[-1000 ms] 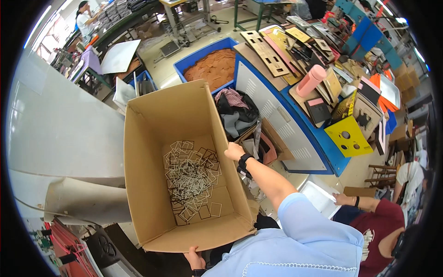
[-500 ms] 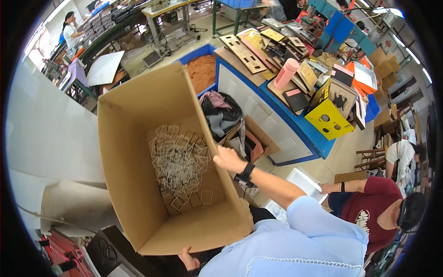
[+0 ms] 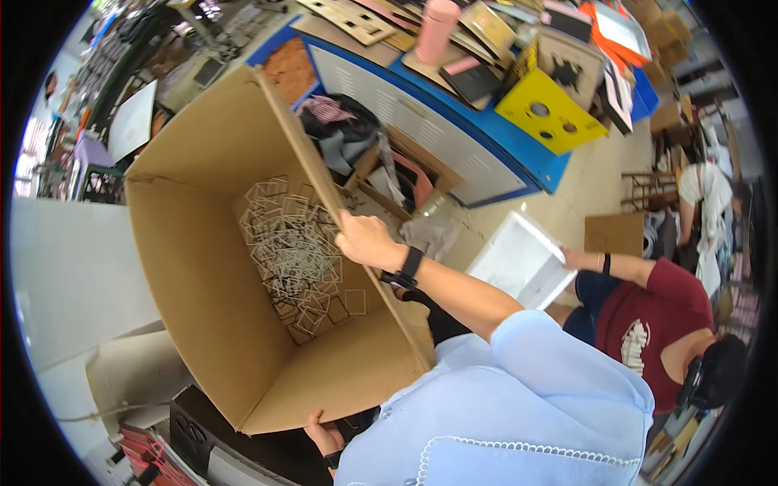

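Observation:
A large open cardboard box point(image 3: 203, 267) is tilted in front of me, its mouth toward me. Inside it lies a loose heap of thin, pale rectangular wire rings point(image 3: 296, 251), several of them spread near the lower wall. My right hand point(image 3: 369, 241), with a black band at the wrist, is closed around the box's right rim. At the lower rim my left hand point(image 3: 324, 435) is also closed on the cardboard, its fingertips over the edge and the rest of its grip partly hidden.
At the right, a person in a dark red shirt point(image 3: 656, 324) holds a white tray point(image 3: 523, 259). A blue-topped bench point(image 3: 519, 138) carries a pink bottle point(image 3: 438, 32), boards and a yellow box point(image 3: 551, 113). Bins of scraps stand beside it; a dark box point(image 3: 194, 429) sits at lower left.
The view has shifted, so the bench and cardboard box sit further left and higher. More of the other person's white tray shows. Both my hands keep their grip on the box.

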Demonstrator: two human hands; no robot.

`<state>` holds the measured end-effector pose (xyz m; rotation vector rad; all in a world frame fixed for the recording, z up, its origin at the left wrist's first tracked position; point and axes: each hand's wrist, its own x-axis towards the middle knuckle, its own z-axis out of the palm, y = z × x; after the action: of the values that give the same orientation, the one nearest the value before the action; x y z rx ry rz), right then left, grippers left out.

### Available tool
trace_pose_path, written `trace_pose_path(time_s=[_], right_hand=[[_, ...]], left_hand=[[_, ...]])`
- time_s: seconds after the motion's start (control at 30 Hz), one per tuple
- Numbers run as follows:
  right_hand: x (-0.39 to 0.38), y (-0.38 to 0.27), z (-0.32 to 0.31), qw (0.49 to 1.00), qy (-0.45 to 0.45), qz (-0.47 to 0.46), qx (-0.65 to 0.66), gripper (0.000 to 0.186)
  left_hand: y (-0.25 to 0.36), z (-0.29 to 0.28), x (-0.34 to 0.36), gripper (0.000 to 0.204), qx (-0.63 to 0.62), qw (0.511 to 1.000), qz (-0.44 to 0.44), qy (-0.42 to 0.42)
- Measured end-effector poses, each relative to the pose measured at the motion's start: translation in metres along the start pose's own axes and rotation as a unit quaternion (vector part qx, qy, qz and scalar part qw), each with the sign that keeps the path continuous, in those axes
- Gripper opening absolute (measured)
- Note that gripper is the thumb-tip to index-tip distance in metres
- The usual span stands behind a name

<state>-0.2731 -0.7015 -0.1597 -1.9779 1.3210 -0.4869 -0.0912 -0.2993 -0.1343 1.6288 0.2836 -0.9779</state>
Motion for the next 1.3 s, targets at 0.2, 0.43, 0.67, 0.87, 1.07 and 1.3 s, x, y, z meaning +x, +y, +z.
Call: trace_pose_path(time_s=[0.2,0.43,0.67,0.87,1.07,1.3], right_hand=[[-0.027,0.014,-0.003,0.997,-0.027,0.058,0.047,0.041],[-0.065,-0.001,-0.009,0.997,0.027,0.069,0.035,0.044],[-0.085,-0.032,-0.026,0.997,0.047,0.063,-0.02,0.028],[-0.072,-0.043,-0.04,0.995,0.037,0.079,-0.044,0.027],[-0.069,-0.011,-0.066,0.998,-0.004,0.066,-0.015,0.044],[-0.114,0.058,-0.09,0.998,0.057,-0.01,0.002,0.039]], left_hand=[[-0.002,0.006,-0.004,0.033,0.03,0.999,0.019,0.001],[-0.007,-0.039,0.012,0.036,0.025,0.999,0.015,-0.033],[-0.004,-0.055,-0.011,0.037,0.008,1.0,-0.011,-0.024],[0.008,-0.036,-0.037,0.036,-0.006,1.0,0.023,-0.015],[-0.032,-0.018,-0.07,0.036,-0.016,0.999,0.045,-0.005],[-0.114,0.011,-0.116,0.036,-0.031,0.994,0.102,0.029]])
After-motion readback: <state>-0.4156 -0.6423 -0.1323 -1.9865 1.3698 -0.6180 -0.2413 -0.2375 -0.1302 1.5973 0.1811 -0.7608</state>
